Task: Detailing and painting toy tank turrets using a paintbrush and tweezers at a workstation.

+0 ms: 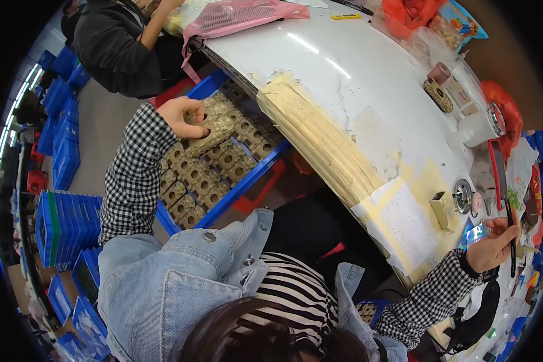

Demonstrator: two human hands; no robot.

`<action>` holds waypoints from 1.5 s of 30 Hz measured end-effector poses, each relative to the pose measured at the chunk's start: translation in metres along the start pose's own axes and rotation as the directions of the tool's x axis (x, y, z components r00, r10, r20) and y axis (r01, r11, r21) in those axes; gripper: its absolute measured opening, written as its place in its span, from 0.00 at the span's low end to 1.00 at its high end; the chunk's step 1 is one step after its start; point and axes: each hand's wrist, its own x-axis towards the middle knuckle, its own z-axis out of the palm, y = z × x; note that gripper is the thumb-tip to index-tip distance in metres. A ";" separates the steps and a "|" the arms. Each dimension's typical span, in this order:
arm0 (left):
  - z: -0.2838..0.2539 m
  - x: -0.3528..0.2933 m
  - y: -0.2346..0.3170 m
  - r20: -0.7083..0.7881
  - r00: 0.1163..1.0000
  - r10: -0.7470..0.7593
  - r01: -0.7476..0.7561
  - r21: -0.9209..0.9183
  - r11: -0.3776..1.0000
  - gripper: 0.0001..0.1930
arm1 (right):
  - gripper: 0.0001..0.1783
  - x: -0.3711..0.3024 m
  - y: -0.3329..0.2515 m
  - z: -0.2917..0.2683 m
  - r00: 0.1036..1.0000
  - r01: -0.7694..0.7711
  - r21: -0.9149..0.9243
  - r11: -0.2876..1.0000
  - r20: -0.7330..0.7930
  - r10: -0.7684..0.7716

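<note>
My left hand [184, 117] reaches over a blue crate [218, 212] at my left side. Its thumb and fingers close on the end of a speckled beige block [214, 136], which lies over others of its kind. Several rows of similar blocks [193, 172] with round dark holes fill the crate. Far to the right, my right hand [493, 246] pinches a thin black stick [513, 241], slim like a pen or brush, held roughly upright at the table's right side. Whether it has a tip or bristles cannot be made out.
The white table [344, 78] has a taped edge. On it are a small yellowish block [443, 211], a round metal dish [462, 196], a white jug [473, 123] and a pink mesh bag [241, 17]. A co-worker [117, 51] sits far left; blue crates [69, 226] are stacked left.
</note>
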 end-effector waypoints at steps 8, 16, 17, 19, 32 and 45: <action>0.076 0.114 -0.016 0.018 0.946 -0.324 0.324 -0.035 0.945 0.19 | 0.24 -0.001 -0.001 0.002 1.000 0.016 -0.029 0.999 -0.004 -0.016; 0.140 0.216 -0.027 -0.136 0.809 -0.572 0.579 0.358 0.733 0.26 | 0.24 0.002 0.002 0.002 1.000 0.011 -0.032 0.999 -0.006 -0.011; 0.145 0.219 -0.026 -0.155 0.796 -0.586 0.598 0.356 0.718 0.26 | 0.24 0.002 0.001 0.001 1.000 0.013 -0.037 0.999 -0.004 -0.013; 0.152 0.225 -0.025 -0.185 0.784 -0.593 0.617 0.339 0.710 0.25 | 0.24 0.000 0.001 0.001 1.000 0.014 -0.050 0.999 -0.004 -0.014; 0.173 0.271 -0.030 -0.162 0.966 -0.201 0.165 -0.210 0.964 0.22 | 0.25 -0.002 0.002 0.005 0.999 0.028 -0.081 0.996 -0.023 -0.030; 0.184 0.258 -0.047 -0.248 0.935 -0.256 0.182 -0.284 0.941 0.19 | 0.25 -0.002 -0.001 0.003 0.999 0.023 -0.089 0.996 -0.023 -0.025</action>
